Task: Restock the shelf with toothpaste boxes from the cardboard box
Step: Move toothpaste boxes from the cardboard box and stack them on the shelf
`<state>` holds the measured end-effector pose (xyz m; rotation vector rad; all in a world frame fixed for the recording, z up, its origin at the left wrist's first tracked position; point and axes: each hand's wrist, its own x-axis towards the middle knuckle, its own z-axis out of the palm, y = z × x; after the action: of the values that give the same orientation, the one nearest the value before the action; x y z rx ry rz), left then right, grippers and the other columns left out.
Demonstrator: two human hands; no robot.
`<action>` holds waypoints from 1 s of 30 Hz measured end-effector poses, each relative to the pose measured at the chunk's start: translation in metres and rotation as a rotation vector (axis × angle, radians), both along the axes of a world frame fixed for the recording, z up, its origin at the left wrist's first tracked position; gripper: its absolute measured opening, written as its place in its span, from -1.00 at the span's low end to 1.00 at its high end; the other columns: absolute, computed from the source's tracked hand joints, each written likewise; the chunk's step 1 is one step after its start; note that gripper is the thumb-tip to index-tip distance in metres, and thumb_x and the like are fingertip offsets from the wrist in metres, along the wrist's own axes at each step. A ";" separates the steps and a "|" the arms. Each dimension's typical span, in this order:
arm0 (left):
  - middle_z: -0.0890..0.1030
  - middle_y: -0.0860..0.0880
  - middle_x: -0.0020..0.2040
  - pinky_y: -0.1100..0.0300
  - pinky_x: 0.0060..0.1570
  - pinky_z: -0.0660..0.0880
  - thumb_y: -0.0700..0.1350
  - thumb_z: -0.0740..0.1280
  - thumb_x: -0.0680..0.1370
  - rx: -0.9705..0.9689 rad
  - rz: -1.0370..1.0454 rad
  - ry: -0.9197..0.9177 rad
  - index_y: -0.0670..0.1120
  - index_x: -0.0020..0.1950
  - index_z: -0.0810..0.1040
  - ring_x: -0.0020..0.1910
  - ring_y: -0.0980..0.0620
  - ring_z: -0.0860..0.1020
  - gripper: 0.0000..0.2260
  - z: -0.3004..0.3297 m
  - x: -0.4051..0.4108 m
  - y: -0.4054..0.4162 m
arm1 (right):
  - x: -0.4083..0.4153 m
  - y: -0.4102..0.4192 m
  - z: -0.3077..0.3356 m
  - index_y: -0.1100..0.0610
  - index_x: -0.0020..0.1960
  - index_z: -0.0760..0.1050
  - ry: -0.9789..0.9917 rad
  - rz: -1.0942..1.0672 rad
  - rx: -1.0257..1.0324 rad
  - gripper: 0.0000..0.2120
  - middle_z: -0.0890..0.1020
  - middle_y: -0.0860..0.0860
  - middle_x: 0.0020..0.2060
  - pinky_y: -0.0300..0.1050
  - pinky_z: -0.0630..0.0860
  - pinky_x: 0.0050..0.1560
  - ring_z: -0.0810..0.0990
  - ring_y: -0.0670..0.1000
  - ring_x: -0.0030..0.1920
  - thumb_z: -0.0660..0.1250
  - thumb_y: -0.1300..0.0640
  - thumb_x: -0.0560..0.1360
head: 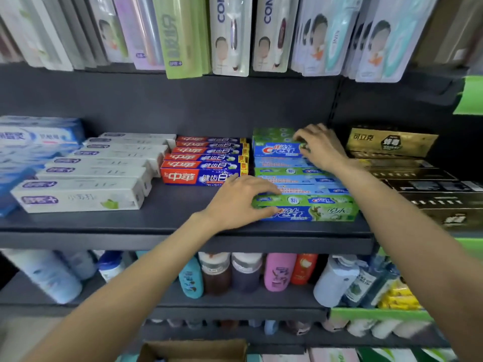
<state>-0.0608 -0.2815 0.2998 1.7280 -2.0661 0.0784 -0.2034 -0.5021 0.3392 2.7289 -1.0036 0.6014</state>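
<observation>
- Head view: a dark grey shelf (167,220) carries rows of toothpaste boxes lying flat, with both bare arms reaching in over its front edge.
- The left hand (236,202) lies at the left end of the front green-and-blue Crest box (313,209), thumb under the box's front face and fingers curled over its top edge, grasping it; that box sits at the very front of the Crest row, near the shelf lip.
- The right hand (320,146) reaches deeper and grips the right end of a rear Crest box (278,149), which sits on top of the stack at the back of the same row (its blue face and red logo turned toward the camera).
- Left of the Crest row stand red boxes (203,163) in a stepped line, then white boxes (86,176), then blue-and-white boxes (31,142) at the far left.
- Right of it lie gold and black boxes (400,163).
- Toothbrush packs (230,35) hang above.
- Bottles (245,273) fill the shelf below.
- The open cardboard box (193,350) shows at the bottom edge, well below the hands; its contents cannot be made out.
</observation>
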 end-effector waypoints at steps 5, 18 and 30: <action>0.61 0.11 0.12 -0.04 0.28 0.32 0.25 0.15 0.47 -0.152 0.038 0.005 0.06 0.16 0.57 0.16 0.06 0.52 -0.57 -0.003 -0.005 0.011 | -0.007 0.055 -0.004 0.12 0.14 0.55 -0.161 0.038 -0.055 -0.78 0.48 0.10 0.21 0.09 0.29 0.25 0.34 0.16 0.28 0.30 0.16 0.50; 0.63 0.05 -0.18 0.23 -0.16 0.45 -0.08 0.24 0.55 -0.359 0.232 0.283 -0.09 0.02 0.62 -0.19 0.12 0.54 -0.81 -0.112 -0.011 0.186 | -0.030 0.299 -0.131 0.02 0.03 0.56 -0.213 0.407 0.332 -0.79 0.62 -0.07 -0.17 -0.08 0.50 -0.25 0.58 -0.01 -0.15 0.18 0.05 0.50; 0.49 -0.19 0.23 0.03 0.17 0.39 -0.09 0.40 0.47 0.560 1.006 0.647 -0.11 0.37 0.40 0.17 -0.20 0.48 -0.52 -0.363 0.072 0.342 | 0.025 0.382 -0.389 -0.02 0.36 0.34 0.566 0.326 0.785 -0.62 0.46 0.04 0.26 0.02 0.46 0.15 0.35 0.09 0.33 0.26 0.06 0.55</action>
<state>0.0109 0.0604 -0.0631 2.5096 -0.6601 -0.7083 -0.1783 -0.1205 -0.0502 3.4194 -0.7410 -0.6740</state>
